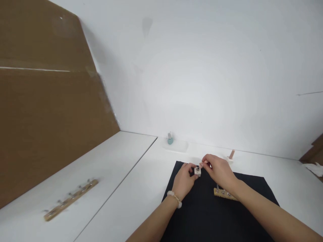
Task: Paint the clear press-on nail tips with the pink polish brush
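Note:
My left hand (183,180), with a pale beaded bracelet at its wrist, grips a small white block-shaped piece (197,172) between thumb and fingers. On top of this piece is a dark round spot, perhaps an opening or a metal fitting. Just to its upper right, my right hand (216,169) is closed in a pinch, fingertips close to the dark top. What the pinch holds is too small to make out. Under my right forearm, partly covered, lies a wooden strip (222,193) with metal pegs on the black mat (207,215).
A teal bottle with a grey cap (170,138) stands by the wall beside a pale flat piece (179,146). Behind my right hand is a pinkish-capped item (231,154). Another pegged wooden strip (72,199) lies at left. A brown board (50,111) rises on the left.

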The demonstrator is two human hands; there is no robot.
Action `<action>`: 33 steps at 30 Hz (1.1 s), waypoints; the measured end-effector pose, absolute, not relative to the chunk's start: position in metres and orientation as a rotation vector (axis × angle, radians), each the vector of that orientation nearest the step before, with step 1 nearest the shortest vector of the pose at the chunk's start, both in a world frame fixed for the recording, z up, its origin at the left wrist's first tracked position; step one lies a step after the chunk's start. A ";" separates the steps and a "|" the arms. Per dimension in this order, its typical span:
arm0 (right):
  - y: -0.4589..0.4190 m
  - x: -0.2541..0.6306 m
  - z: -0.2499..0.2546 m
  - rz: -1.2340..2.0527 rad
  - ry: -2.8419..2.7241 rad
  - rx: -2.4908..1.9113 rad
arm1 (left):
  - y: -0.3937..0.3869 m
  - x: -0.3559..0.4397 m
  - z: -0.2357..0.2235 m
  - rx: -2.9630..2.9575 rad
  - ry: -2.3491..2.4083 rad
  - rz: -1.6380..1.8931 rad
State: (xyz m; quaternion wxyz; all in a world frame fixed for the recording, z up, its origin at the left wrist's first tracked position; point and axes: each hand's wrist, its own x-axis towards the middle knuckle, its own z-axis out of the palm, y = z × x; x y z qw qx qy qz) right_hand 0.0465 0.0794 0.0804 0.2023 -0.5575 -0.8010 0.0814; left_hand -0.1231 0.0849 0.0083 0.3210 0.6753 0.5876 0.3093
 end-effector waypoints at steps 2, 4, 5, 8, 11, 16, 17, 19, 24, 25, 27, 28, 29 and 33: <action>0.080 0.045 0.084 0.219 -2.261 -1.568 | 0.085 -0.123 0.008 1.777 1.542 0.812; 0.081 0.043 0.087 0.210 -2.288 -1.585 | 0.085 -0.123 0.008 1.781 1.542 0.812; 0.082 0.042 0.088 0.204 -2.303 -1.594 | 0.085 -0.124 0.008 1.783 1.543 0.812; 0.087 0.038 0.090 0.185 -2.353 -1.629 | 0.085 -0.123 0.009 1.788 1.546 0.811; 0.090 0.032 0.091 0.163 -2.406 -1.667 | 0.085 -0.123 0.008 1.791 1.553 0.807; 0.093 0.023 0.093 0.136 -2.482 -1.718 | 0.086 -0.123 0.006 1.794 1.563 0.803; 0.093 0.023 0.094 0.129 -2.484 -1.730 | 0.086 -0.123 0.005 1.796 1.561 0.803; 0.094 0.023 0.095 0.117 -2.474 -1.758 | 0.086 -0.123 0.005 1.799 1.556 0.804; 0.099 0.026 0.096 0.113 -2.435 -1.806 | 0.086 -0.123 0.007 1.797 1.556 0.806; 0.099 0.026 0.096 0.116 -2.432 -1.809 | 0.086 -0.123 0.007 1.795 1.557 0.807; 0.101 0.027 0.095 0.124 -2.432 -1.806 | 0.085 -0.123 0.007 1.791 1.559 0.809; 0.101 0.027 0.094 0.130 -2.436 -1.801 | 0.085 -0.123 0.007 1.790 1.559 0.810; 0.100 0.027 0.093 0.139 -2.442 -1.792 | 0.085 -0.123 0.007 1.788 1.560 0.811; 0.097 0.029 0.089 0.205 -2.485 -1.705 | 0.085 -0.124 0.007 1.787 1.557 0.813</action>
